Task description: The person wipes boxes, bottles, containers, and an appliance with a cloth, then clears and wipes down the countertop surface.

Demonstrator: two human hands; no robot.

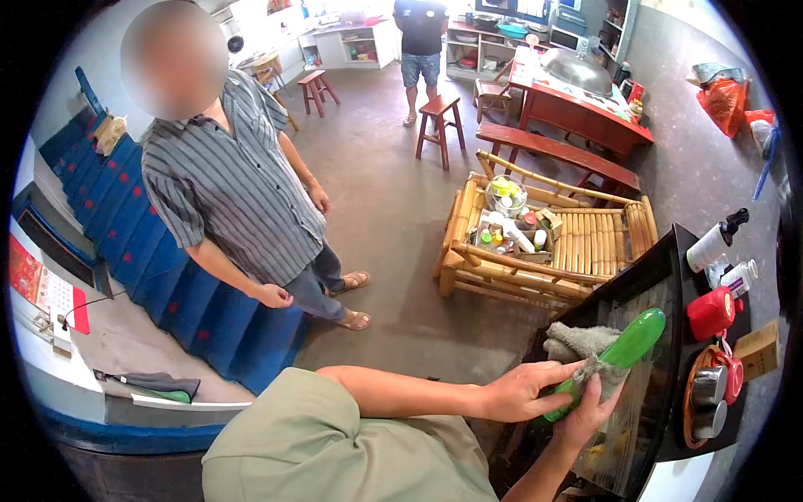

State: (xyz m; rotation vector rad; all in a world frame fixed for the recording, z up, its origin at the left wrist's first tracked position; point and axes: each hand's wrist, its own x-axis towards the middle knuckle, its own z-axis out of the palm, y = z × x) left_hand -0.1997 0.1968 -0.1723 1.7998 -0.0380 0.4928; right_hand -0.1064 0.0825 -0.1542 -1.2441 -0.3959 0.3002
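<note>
A glossy green bottle (pixel 639 336) slants up to the right over the dark cabinet, its rounded end pointing away from me. Bunched around its middle is a fluffy grey cloth (pixel 583 340), which also hangs past the far side. My left hand (pixel 529 390) is closed around the near end of the bottle, its fingers reaching onto the cloth. Just beside it, my right hand (pixel 588 412) pinches the cloth against the bottle, thumb uppermost. Part of the bottle is hidden by the cloth and my fingers.
On the black cabinet top (pixel 674 289) stand a spray bottle (pixel 709 247), a red container (pixel 711 312) and a tray with metal cups (pixel 709 386). A bamboo bench (pixel 585 238) carries a basket and bottles. One person (pixel 242 176) stands at left by blue stairs; another (pixel 421 42) is farther back.
</note>
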